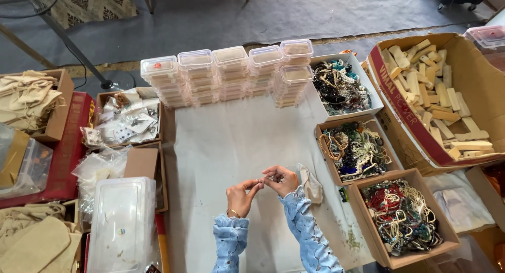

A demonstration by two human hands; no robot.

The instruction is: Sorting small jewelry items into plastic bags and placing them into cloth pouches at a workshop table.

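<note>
At the far left sits a box of cloth bags (29,102), and more cloth bags (31,239) lie at the near left corner. Right of them a large clear tub (120,225) stands near, with an open box of small packets (129,117) beyond it. Five stacks of small clear cases (226,75) line the far edge of the grey sheet (231,141) that covers the counter.

Low in the middle, the left hand (241,195) and right hand (281,179) meet fingertip to fingertip above the sheet, both in blue lace sleeves. They pinch something tiny (261,181) between them; it is too small to tell what. A small cloth pouch (311,184) lies just right of the right hand.

Further right, three open boxes of beads (353,149) run from far to near. At the far right a big carton (473,73) holds many pale wooden blocks (434,99).
</note>
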